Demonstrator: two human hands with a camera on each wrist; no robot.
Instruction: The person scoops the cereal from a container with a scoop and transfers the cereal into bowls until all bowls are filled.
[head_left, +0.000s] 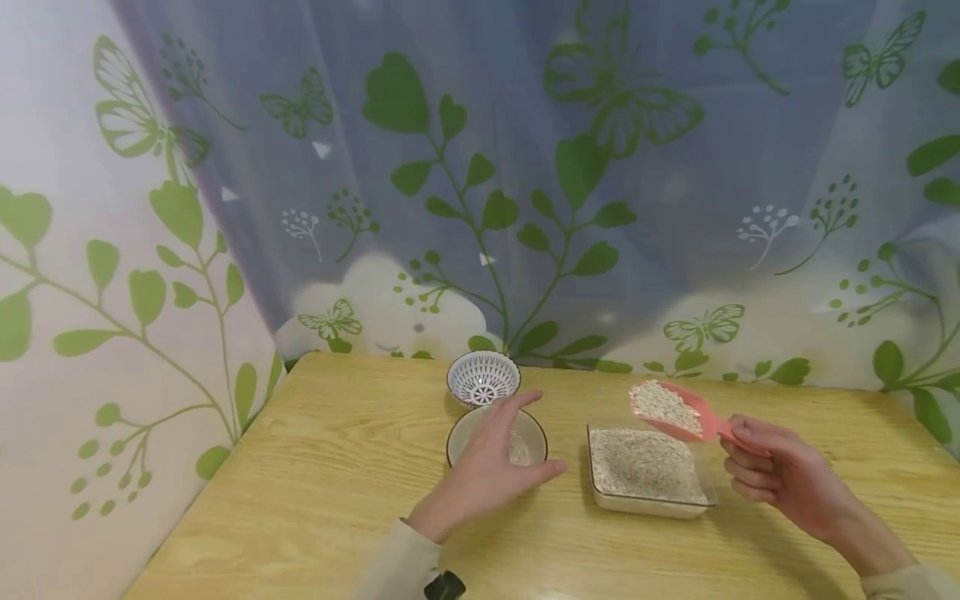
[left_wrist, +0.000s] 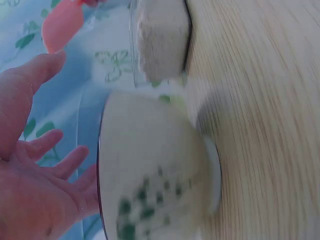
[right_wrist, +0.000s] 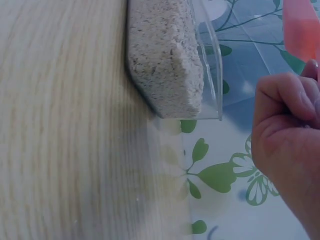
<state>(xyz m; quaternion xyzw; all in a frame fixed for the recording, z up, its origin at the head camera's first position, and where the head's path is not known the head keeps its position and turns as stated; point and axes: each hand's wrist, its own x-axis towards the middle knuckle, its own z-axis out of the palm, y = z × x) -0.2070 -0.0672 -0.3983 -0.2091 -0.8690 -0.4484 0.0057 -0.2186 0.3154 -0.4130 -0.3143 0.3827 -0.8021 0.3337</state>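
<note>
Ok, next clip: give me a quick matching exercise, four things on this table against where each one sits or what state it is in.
Things:
1. pink scoop
2. clear tray
3. white lattice bowl
4. cream bowl

States:
a. empty, farthest back on the table
b. under the open left hand, a little grain inside
c. loaded with grain, held up in the right hand
d. flat on the table, filled with grain

Pairs: 1-c, 2-d, 3-a, 4-b

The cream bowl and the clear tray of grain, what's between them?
Only bare wooden table separates the cream bowl from the clear tray, seen in the head view.
</note>
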